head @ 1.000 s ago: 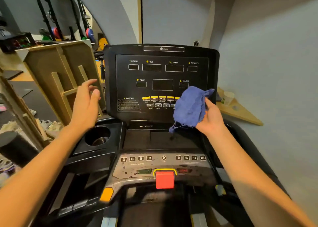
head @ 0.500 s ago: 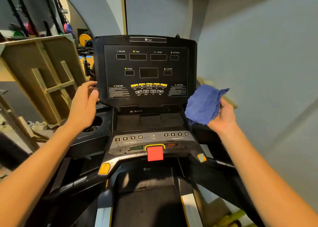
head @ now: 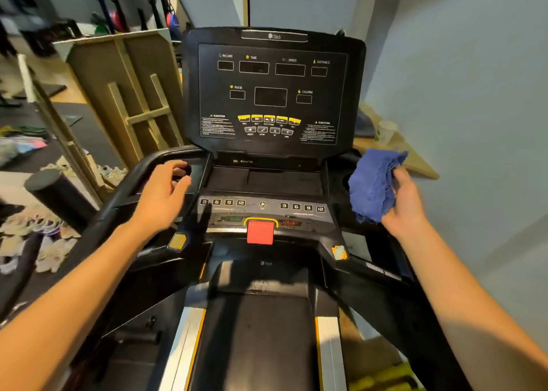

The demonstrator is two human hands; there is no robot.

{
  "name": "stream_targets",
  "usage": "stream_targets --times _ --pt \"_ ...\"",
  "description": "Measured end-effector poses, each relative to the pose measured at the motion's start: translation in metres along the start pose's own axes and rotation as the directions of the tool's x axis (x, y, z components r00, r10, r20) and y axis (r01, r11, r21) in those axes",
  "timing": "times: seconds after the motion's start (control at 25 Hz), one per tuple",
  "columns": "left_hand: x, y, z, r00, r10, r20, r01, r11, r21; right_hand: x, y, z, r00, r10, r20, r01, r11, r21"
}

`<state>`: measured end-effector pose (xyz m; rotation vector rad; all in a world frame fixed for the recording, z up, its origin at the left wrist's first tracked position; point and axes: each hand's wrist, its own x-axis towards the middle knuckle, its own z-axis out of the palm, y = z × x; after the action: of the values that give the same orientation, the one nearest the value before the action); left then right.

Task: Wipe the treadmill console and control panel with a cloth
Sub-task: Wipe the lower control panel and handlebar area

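The black treadmill console [head: 271, 91] stands upright ahead, its display windows dark, with yellow and grey buttons low on its face. Below it lies the grey control panel [head: 264, 212] with number keys and a red stop block [head: 260, 232]. My right hand [head: 403, 201] holds a crumpled blue cloth [head: 372, 184] to the right of the panel, off the console and over the right cup holder. My left hand [head: 161, 193] hovers over the left cup holder beside the panel, fingers loosely curled, holding nothing.
A wooden frame [head: 133, 94] leans left of the console. A black foam roller [head: 56, 195] and scattered shoes lie on the floor at left. A wooden corner shelf [head: 415, 159] with a paper cup [head: 385, 132] sits at right against the blue wall. The treadmill belt [head: 261, 331] runs below.
My right hand with the cloth has moved off the console face, right and down. My left hand dropped from the console's left edge to the left cup holder. The view tilted down.
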<state>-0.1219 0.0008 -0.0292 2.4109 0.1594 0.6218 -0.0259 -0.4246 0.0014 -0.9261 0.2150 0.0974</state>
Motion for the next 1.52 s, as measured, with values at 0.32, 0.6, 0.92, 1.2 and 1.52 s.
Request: stream_targets --times 0.32,0.6,0.92,1.2,1.52 --pt "-0.051 -0.034 0.017 0.977 -0.124 0.174 0.101 0.986 0.133 -0.031 0.090 -0.023 0.936 -0.319 0.151 0.310 0.539 -0.783" --pt "-0.064 -0.066 0.042 0.940 -0.151 0.306 0.106 0.982 0.157 -0.029 0.163 -0.051 0.846 -0.271 0.459 0.378 -0.302 -0.875" --pt "-0.068 -0.087 0.057 0.968 -0.094 0.235 0.054 0.984 0.171 -0.002 0.160 -0.011 0.926 -0.172 0.336 0.233 -0.441 -0.867" --pt "-0.069 -0.089 0.061 0.973 -0.116 0.200 0.073 0.974 0.213 -0.006 0.164 0.007 0.915 -0.035 0.401 0.301 -0.602 -0.739" --pt "-0.070 -0.093 0.063 0.974 -0.131 0.185 0.091 0.974 0.209 -0.019 0.164 -0.038 0.826 0.039 0.562 0.454 -0.638 -0.622"
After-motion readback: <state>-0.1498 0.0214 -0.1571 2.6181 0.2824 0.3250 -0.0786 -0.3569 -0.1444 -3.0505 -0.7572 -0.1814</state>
